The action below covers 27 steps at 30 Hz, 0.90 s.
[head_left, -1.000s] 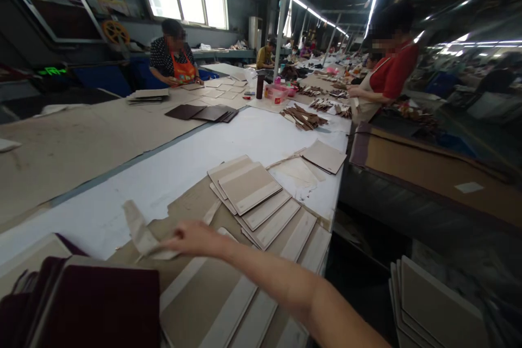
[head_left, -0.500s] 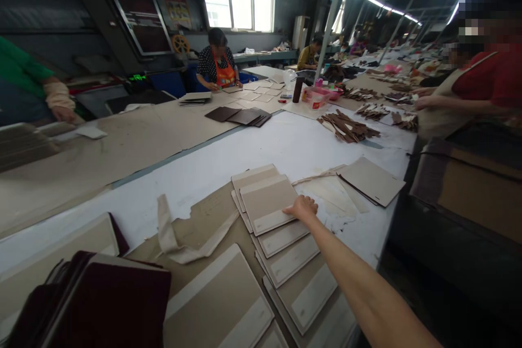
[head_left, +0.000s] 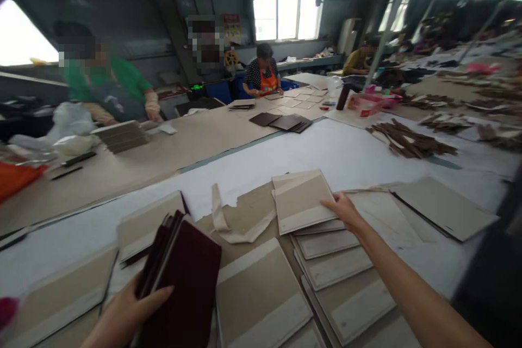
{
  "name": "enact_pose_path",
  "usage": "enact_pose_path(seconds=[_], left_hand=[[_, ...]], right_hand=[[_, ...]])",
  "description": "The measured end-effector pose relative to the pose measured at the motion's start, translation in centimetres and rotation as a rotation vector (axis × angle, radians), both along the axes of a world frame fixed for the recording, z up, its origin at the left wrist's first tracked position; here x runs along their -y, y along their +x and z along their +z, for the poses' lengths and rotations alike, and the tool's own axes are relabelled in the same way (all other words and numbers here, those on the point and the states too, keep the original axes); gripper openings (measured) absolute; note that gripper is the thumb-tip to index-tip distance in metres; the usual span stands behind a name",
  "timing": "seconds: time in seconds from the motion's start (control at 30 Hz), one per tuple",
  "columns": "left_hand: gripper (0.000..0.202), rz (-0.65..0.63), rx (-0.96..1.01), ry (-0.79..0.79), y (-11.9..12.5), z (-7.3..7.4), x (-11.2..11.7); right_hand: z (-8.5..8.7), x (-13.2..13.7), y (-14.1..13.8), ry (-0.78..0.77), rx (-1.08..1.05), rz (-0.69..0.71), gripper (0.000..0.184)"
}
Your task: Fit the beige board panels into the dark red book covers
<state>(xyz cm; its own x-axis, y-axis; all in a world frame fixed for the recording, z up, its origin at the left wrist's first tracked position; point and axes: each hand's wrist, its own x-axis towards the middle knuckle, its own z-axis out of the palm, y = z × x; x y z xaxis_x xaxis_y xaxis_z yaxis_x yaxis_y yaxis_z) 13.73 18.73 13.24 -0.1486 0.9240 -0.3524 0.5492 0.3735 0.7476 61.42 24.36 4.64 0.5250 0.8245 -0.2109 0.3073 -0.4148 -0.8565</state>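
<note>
My left hand (head_left: pixel 136 304) is closed around a stack of dark maroon covered panels (head_left: pixel 179 277), its thumb lying across the top one. Further right, my right hand (head_left: pixel 345 209) pinches the right edge of a beige panel (head_left: pixel 304 201) with a pale strip along its near side. That panel is tilted slightly over a fanned row of similar beige panels (head_left: pixel 330 266). Between my two hands lies another beige panel (head_left: pixel 261 293). A loose cream fabric strip (head_left: pixel 240 234) curves over the brown sheet beyond it.
More beige panels (head_left: pixel 69 293) lie at the left. A grey panel stack (head_left: pixel 444 206) sits at the right. Bundles of brown strips (head_left: pixel 411 138), dark panels (head_left: pixel 281 121) and a pink basket (head_left: pixel 367 103) are farther back. Co-workers, one in a green top (head_left: pixel 126 84), work across the table.
My view has swung left, bringing my left hand into sight on the maroon stack. My right hand has lifted its beige panel slightly off the row.
</note>
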Motion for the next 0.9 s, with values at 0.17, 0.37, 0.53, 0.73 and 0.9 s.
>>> enact_pose_path(seconds=[0.17,0.37,0.53,0.73,0.9], left_hand=[[0.055,-0.009,0.182,-0.061,-0.9,0.1,-0.3],[0.049,-0.035,0.201,0.055,-1.9,0.2,-0.5],[0.052,0.007,0.156,0.019,-3.4,0.3,-0.6],[0.048,0.171,-0.042,0.070,-4.0,0.8,-0.4],[0.054,0.072,-0.117,0.000,-3.9,0.8,-0.6]], right_hand=[[3.0,0.3,-7.7,0.148,-0.414,0.195,0.056],[-0.9,2.4,-22.6,-0.035,-0.847,0.460,0.061],[-5.5,4.6,-29.8,-0.211,-0.880,0.421,0.048],[-7.1,6.4,-32.6,-0.347,-0.665,0.386,0.023],[-5.5,6.4,-30.8,-0.404,-0.232,0.515,0.024]])
